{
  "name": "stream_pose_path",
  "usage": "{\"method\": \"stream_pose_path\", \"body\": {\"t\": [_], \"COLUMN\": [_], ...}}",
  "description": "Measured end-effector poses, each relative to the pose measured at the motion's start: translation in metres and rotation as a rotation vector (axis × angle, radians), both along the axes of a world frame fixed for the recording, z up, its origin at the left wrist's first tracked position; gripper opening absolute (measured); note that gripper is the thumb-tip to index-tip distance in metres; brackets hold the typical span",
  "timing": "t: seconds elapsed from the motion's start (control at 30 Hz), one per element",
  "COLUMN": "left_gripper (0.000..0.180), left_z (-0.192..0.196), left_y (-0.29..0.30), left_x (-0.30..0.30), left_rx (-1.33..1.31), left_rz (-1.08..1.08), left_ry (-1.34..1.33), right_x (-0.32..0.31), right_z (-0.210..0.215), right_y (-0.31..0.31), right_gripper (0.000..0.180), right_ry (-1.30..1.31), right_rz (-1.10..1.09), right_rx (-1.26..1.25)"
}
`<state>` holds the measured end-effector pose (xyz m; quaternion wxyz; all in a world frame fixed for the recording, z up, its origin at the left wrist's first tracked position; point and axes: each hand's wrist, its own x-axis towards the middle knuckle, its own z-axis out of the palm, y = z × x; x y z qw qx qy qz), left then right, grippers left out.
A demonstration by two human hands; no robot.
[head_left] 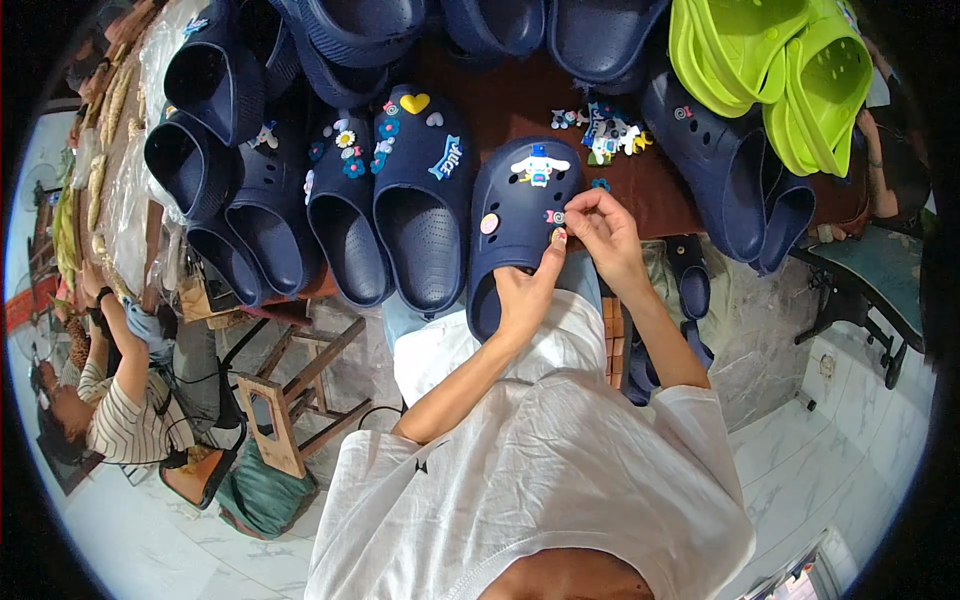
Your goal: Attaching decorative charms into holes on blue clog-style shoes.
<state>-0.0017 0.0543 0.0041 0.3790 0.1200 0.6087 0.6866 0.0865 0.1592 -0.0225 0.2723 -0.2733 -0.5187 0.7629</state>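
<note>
1. The left hand (525, 300) grasps the navy shoe (510, 205) at its opening, fingers inside and thumb along the outside.
2. The right hand (612, 238) has its thumb and forefinger pinched together at the edge of a small charm (556, 216) on the shoe's right side.
3. The navy shoe sits in front of the person, toe pointing away, its toe end by the near edge of the dark reddish surface (650, 190) and its opening over the lap.
4. On its upper are a white character charm (540, 168) near the toe and a round pink charm (489, 223) on the left side.
5. Loose charms (605, 135) lie clustered on the surface, just beyond the shoe to the right.
6. To the left stand two decorated shoes (420, 205), side by side, with flower charms; the nearer one also bears a yellow heart (415, 103).
7. Bright green shoes (740, 55) are at the far right, above other navy ones.
8. Farther out are a wooden stool (290, 395), a person in a striped shirt (135, 420) at left, and a chair (885, 280) at right.
</note>
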Motion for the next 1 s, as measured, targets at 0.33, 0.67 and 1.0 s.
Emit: {"method": "stream_pose_path", "body": {"t": [0.33, 0.67, 1.0], "left_gripper": [0.024, 0.026, 0.029], "left_z": [0.000, 0.001, -0.001], "left_y": [-0.010, -0.015, -0.017], "left_x": [0.004, 0.003, 0.001], "left_rx": [0.014, 0.071, 0.111], "left_rz": [0.002, 0.040, -0.005], "left_ry": [-0.237, -0.375, -0.391], "right_x": [0.014, 0.017, 0.014], "right_z": [0.002, 0.008, 0.001], "right_y": [-0.014, 0.023, 0.030], "right_gripper": [0.007, 0.022, 0.020], "right_ry": [-0.183, -0.722, -0.828], "right_rz": [-0.123, -0.250, -0.230], "right_rx": [0.201, 0.925, 1.074]}}
